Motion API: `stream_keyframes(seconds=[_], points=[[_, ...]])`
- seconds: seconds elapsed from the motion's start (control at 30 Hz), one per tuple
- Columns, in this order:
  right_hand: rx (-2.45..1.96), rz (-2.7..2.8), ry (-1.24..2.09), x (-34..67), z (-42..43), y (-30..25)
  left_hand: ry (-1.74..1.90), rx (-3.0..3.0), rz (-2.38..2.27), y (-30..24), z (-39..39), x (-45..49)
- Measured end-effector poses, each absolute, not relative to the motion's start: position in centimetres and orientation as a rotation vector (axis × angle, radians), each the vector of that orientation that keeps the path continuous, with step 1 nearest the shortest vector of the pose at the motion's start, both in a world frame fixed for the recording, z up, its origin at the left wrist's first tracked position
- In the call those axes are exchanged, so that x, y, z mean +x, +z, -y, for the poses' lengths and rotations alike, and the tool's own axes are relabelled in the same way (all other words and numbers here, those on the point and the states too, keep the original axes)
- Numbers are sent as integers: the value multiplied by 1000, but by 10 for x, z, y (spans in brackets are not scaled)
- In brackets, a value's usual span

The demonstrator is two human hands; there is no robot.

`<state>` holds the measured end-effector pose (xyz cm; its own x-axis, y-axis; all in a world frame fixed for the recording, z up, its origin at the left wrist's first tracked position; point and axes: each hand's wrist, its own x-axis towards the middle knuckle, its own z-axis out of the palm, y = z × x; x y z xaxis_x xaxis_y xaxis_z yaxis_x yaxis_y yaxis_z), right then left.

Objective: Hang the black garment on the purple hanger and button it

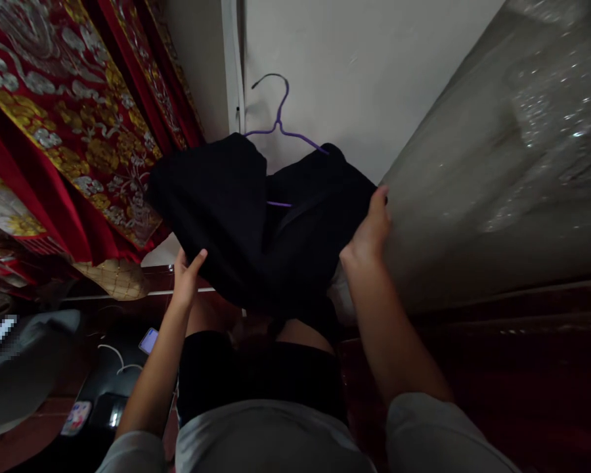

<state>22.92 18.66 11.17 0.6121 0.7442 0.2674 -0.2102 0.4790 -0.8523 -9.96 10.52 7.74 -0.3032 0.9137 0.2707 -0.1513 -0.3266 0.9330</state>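
A black garment (295, 243) hangs on a purple wire hanger (278, 125), whose hook points up and to the left against the pale wall. At the garment's lower left edge, my left hand (187, 272) has its thumb on the front of the cloth and its other fingers behind. My right hand (372, 230) grips the right edge, thumb upward, its fingers mostly hidden by the fabric. Through the neck opening shows the hanger's lower bar. The cloth sags in folds between my hands.
Red embroidered cloth (113, 131) with gold and silver patterns hangs at the left. A large item in clear plastic wrap (473, 184) stands at the right. Lower left are a phone (148, 340), a white cable (115, 355) and a dark seat (103, 374), beside another person's grey clothing (29, 368).
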Motion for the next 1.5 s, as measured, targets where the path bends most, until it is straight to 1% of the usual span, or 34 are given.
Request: stream_keyframes(seconds=[0.13,0.33,0.4,0.47,0.57,0.63,0.77,0.9,1.0,1.1,1.17,1.33,1.5], points=[[-981,574,701,224,-189,120,1750,1245,-1153,78,-100,-96],[-968,611,822,187,-156,141,2132,1569,-1712,80,-79,-78],[-947,579,787,178,-146,144,2188,1636,-1707,78,-71,-66],[-952,572,758,173,-140,144,2075,1658,-1590,76,-70,-52],[-986,605,751,174,-134,142,1786,1594,-1505,77,-84,-38],[-995,611,752,179,-130,140,1709,1520,-1487,76,-100,-32],[-997,614,824,189,-120,134,1648,1359,-1310,67,-116,-21],[-1046,639,842,187,-112,108,1582,1096,-1192,60,-96,-5],[-1102,676,722,177,-98,82,1527,956,-1150,66,-77,1],[-1158,793,616,168,-78,70,1494,871,-1123,80,-62,1],[-1122,973,688,164,-66,73,1497,832,-1097,90,-52,2],[-873,1442,1017,164,-46,93,1537,801,-1123,111,-38,18],[-887,1504,997,165,-43,101,1535,859,-1196,119,-37,23]])
